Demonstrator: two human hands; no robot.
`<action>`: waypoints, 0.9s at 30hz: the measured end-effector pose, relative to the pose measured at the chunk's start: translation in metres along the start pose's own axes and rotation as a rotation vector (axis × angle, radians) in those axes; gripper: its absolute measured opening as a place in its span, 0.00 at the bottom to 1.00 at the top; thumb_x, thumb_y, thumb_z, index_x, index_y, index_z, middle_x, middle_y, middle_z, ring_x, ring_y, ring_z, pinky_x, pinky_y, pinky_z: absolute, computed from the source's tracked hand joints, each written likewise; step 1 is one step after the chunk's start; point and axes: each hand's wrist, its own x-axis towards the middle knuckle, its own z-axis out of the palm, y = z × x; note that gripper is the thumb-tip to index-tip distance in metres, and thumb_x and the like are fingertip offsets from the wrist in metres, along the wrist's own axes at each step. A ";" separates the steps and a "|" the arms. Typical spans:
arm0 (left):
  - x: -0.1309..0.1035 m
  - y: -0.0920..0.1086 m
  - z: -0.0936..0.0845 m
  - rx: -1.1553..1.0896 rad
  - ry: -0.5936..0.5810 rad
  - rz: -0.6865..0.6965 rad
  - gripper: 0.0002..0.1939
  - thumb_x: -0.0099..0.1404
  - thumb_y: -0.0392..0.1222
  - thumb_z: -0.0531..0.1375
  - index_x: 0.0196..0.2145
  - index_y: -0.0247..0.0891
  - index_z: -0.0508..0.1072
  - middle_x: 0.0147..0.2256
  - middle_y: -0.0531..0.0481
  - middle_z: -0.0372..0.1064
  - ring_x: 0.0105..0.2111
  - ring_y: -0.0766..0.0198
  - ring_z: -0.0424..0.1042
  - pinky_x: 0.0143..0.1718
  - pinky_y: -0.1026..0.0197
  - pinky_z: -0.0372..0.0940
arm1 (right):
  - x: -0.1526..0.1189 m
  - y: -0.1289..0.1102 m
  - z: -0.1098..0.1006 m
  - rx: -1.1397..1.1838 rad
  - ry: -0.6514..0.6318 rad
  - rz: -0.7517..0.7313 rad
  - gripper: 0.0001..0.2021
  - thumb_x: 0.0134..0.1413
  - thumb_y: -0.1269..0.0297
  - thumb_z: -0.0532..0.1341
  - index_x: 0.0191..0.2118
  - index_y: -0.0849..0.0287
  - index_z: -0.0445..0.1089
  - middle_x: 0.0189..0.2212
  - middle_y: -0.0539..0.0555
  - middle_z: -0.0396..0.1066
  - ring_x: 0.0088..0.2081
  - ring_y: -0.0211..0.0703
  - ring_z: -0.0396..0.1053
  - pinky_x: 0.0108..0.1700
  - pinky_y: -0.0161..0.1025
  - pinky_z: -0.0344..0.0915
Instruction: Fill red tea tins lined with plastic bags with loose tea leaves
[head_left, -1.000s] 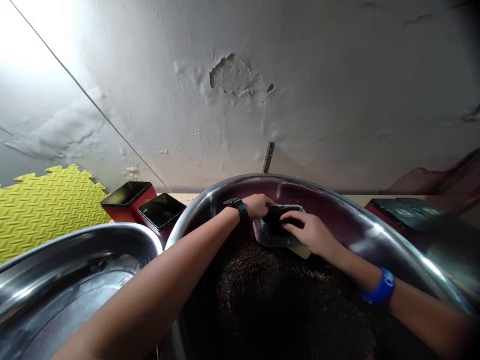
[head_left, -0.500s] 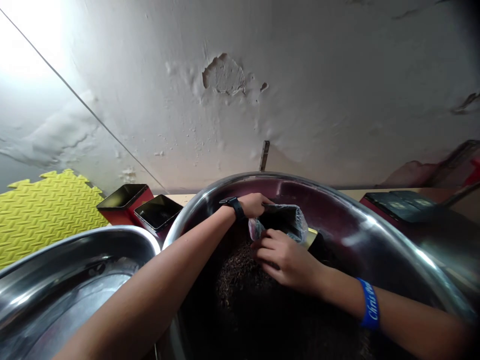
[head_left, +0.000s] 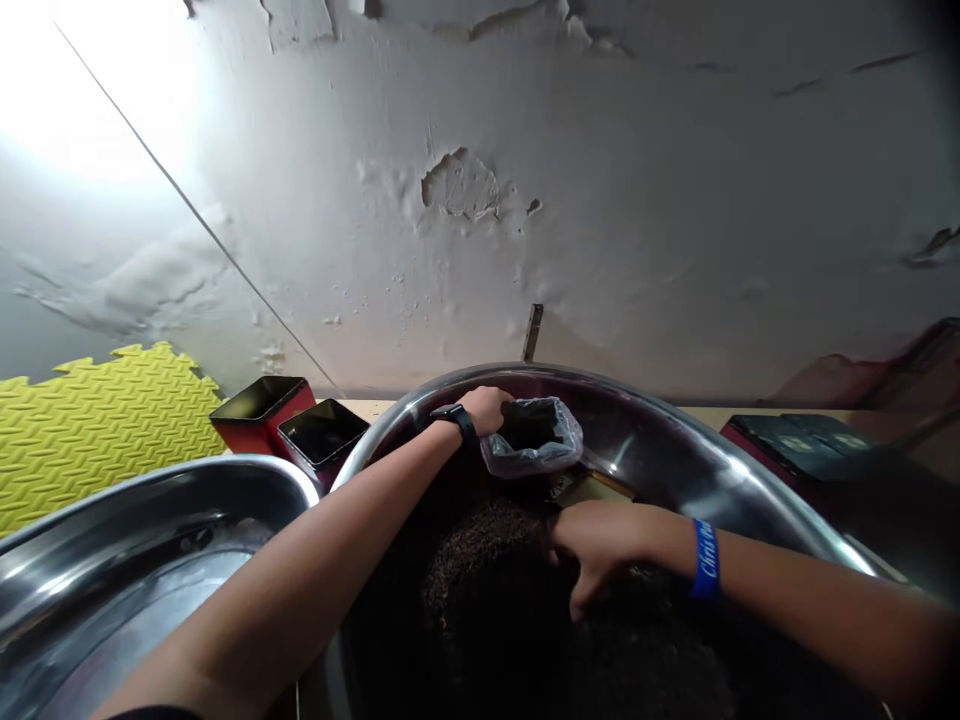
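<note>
A clear plastic bag [head_left: 536,462] lines an open container inside a large metal basin [head_left: 667,412]. My left hand [head_left: 486,410], with a black watch at the wrist, is closed on the bag's left edge. Dark loose material, like dried leaves [head_left: 476,545], lies in the basin below the bag. My right hand [head_left: 596,545] is lower right of the bag, over the dark material, its thumb apart from its fingers and nothing visible in it. Beside it, behind the hand, is a gold-coloured flat thing [head_left: 596,488].
Two open red and black tins [head_left: 262,402] stand left of the basin. A second metal basin [head_left: 150,490] with something whitish inside is at the lower left. A yellow foam mat [head_left: 97,430] leans behind it. Dark boxes [head_left: 806,445] lie at the right.
My right hand has let go of the bag and moved down and right. The bag now stands more upright, its mouth open. The view has shifted slightly.
</note>
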 end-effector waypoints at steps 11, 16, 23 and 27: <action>0.000 0.009 0.003 -0.107 -0.051 0.171 0.21 0.54 0.32 0.49 0.45 0.40 0.70 0.38 0.50 0.70 0.38 0.65 0.67 0.39 0.67 0.60 | 0.001 0.006 -0.003 0.160 -0.035 -0.148 0.14 0.38 0.74 0.55 0.35 0.59 0.71 0.22 0.48 0.66 0.20 0.32 0.59 0.20 0.29 0.53; -0.004 0.019 0.004 -0.065 -0.075 0.173 0.22 0.54 0.32 0.49 0.45 0.45 0.70 0.39 0.51 0.70 0.38 0.64 0.67 0.39 0.65 0.60 | -0.006 -0.003 -0.016 0.506 -0.052 -0.279 0.09 0.44 0.66 0.57 0.34 0.60 0.70 0.26 0.49 0.68 0.27 0.33 0.64 0.28 0.29 0.59; -0.008 0.026 0.003 -0.025 -0.083 0.180 0.21 0.55 0.34 0.48 0.45 0.48 0.68 0.40 0.52 0.70 0.37 0.63 0.68 0.35 0.64 0.61 | -0.012 0.000 -0.038 0.593 0.559 -0.274 0.08 0.51 0.66 0.54 0.34 0.62 0.67 0.33 0.53 0.68 0.36 0.37 0.65 0.40 0.36 0.61; -0.008 0.030 0.003 -0.054 -0.120 0.209 0.20 0.56 0.34 0.48 0.44 0.44 0.70 0.38 0.50 0.70 0.36 0.63 0.68 0.34 0.66 0.60 | -0.007 0.028 -0.033 0.144 0.874 -0.176 0.11 0.51 0.70 0.51 0.39 0.59 0.68 0.41 0.57 0.65 0.45 0.43 0.61 0.48 0.44 0.58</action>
